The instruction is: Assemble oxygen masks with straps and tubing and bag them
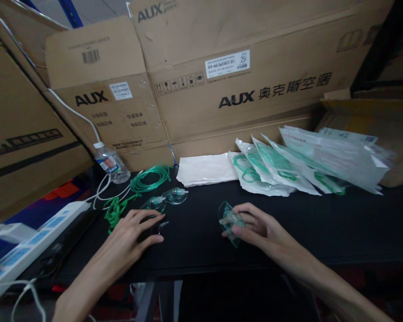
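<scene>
My right hand (255, 228) grips a clear green-tinted oxygen mask (230, 221) just above the black table (322, 223), fingers curled round it. My left hand (137, 230) lies on the table with its fingers bent over a small dark thing I cannot make out. Just beyond my left hand lie two more clear mask parts (166, 200), a coil of green tubing (151, 177) and a green strap (116, 210).
Sealed packs of masks (289, 165) fan out at the back right beside a flat white bag (206, 169). A water bottle (111, 163), white cables and a power strip (30, 246) sit at the left. AUX cardboard boxes (242, 76) wall off the back.
</scene>
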Motion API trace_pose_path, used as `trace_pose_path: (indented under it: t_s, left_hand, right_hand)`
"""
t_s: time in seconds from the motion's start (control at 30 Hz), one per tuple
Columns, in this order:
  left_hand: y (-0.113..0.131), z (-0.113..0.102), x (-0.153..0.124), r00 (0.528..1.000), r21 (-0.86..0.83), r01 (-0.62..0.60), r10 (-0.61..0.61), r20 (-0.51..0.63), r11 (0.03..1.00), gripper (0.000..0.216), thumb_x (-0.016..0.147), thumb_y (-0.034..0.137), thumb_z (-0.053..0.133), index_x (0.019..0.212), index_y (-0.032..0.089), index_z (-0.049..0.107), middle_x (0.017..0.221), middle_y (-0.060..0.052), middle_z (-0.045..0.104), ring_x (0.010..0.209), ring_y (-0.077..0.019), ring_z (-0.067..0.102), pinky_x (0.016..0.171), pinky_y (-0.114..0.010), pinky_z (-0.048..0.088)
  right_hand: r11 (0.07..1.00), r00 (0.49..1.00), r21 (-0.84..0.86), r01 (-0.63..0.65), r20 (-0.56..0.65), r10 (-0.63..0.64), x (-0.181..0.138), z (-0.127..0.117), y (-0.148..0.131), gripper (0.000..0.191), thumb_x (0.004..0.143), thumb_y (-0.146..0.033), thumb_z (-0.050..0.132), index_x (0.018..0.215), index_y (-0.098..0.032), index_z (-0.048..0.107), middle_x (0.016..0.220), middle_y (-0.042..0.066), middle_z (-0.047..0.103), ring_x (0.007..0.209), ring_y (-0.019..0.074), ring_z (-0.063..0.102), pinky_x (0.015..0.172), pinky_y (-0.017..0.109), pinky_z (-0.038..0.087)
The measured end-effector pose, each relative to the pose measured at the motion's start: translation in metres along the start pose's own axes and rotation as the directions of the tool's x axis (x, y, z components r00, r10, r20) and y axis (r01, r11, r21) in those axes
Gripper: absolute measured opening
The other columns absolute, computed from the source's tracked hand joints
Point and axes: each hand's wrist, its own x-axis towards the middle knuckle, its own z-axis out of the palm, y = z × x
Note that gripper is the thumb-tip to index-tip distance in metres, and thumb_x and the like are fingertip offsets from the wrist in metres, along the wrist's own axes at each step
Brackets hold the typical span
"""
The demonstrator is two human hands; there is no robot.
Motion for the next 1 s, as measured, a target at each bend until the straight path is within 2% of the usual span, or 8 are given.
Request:
trace_pose_path:
  t_s: [0.13,0.27,0.33,0.47,0.63,0.77,1.0]
  left_hand:
    - [-0.002,0.004,0.005,0.998,0.03,-0.032,0.03,0.05,0.999,0.03,0.095,0.044,0.065,0.123,0.038,0.072,0.129,-0.003,0.069,0.116,-0.0272,0.059,0.099,-0.044,0.048]
    - [0.008,0.007,0.013,0.998,0.03,-0.029,0.027,0.053,0.999,0.02,0.094,0.04,0.067,0.111,0.035,0.075,0.122,-0.002,0.071,0.112,-0.0274,0.06,0.094,-0.043,0.048]
    - [0.017,0.008,0.017,0.999,-0.034,-0.037,0.038,0.031,0.999,0.02,0.095,0.042,0.065,0.109,0.032,0.075,0.117,-0.003,0.074,0.109,-0.0265,0.062,0.093,-0.041,0.049]
    - [0.047,0.01,0.029,0.999,-0.287,-0.022,0.008,-0.052,0.958,0.033,0.095,0.051,0.062,0.114,0.027,0.074,0.102,-0.003,0.078,0.092,-0.021,0.071,0.085,-0.031,0.056]
    - [0.086,0.012,0.047,0.996,-0.476,-0.033,-0.01,-0.088,0.879,0.031,0.091,0.049,0.068,0.112,0.029,0.076,0.091,0.001,0.077,0.074,-0.0159,0.071,0.071,-0.024,0.058]
    - [0.094,0.02,0.053,0.998,-0.559,-0.021,-0.012,-0.055,0.829,0.028,0.088,0.046,0.072,0.107,0.028,0.078,0.086,0.002,0.077,0.071,-0.0152,0.071,0.066,-0.022,0.057]
    - [0.096,0.032,0.049,0.999,-0.654,-0.048,0.037,-0.031,0.755,0.022,0.088,0.036,0.074,0.108,0.03,0.079,0.085,0.002,0.077,0.072,-0.0145,0.071,0.069,-0.021,0.057]
  right_hand:
    - [1.0,1.0,0.008,-0.009,0.007,0.009,-0.001,0.0,0.0,0.035,0.088,-0.043,0.075,0.108,-0.022,0.056,0.108,0.005,0.074,0.103,0.0195,0.069,0.092,0.033,0.048]
    - [1.0,1.0,0.004,0.01,0.016,-0.01,0.0,-0.001,0.003,0.035,0.088,-0.042,0.076,0.108,-0.021,0.057,0.105,0.004,0.073,0.101,0.0189,0.068,0.091,0.032,0.048]
    - [1.0,0.999,0.0,0.03,0.017,-0.03,0.001,-0.001,0.004,0.034,0.088,-0.04,0.076,0.11,-0.021,0.058,0.103,0.003,0.072,0.097,0.0172,0.067,0.088,0.03,0.048]
    - [0.998,0.998,-0.03,0.061,0.01,-0.06,0.001,0.0,0.006,0.032,0.089,-0.035,0.075,0.113,-0.022,0.059,0.098,0.0,0.067,0.088,0.0135,0.061,0.079,0.025,0.044]
    - [0.976,0.994,-0.195,0.096,-0.034,-0.105,-0.004,0.003,0.006,0.022,0.086,-0.025,0.071,0.107,-0.02,0.065,0.087,-0.002,0.059,0.076,0.013,0.052,0.067,0.024,0.04]
    - [0.94,0.992,-0.329,0.087,-0.055,-0.111,-0.007,0.006,0.007,0.019,0.083,-0.02,0.069,0.102,-0.02,0.068,0.08,-0.004,0.057,0.07,0.0123,0.048,0.062,0.024,0.038]
    - [0.878,0.987,-0.469,0.095,-0.07,-0.143,-0.008,0.01,0.005,0.015,0.081,-0.02,0.07,0.097,-0.019,0.07,0.077,-0.004,0.06,0.068,0.0122,0.05,0.062,0.023,0.039]
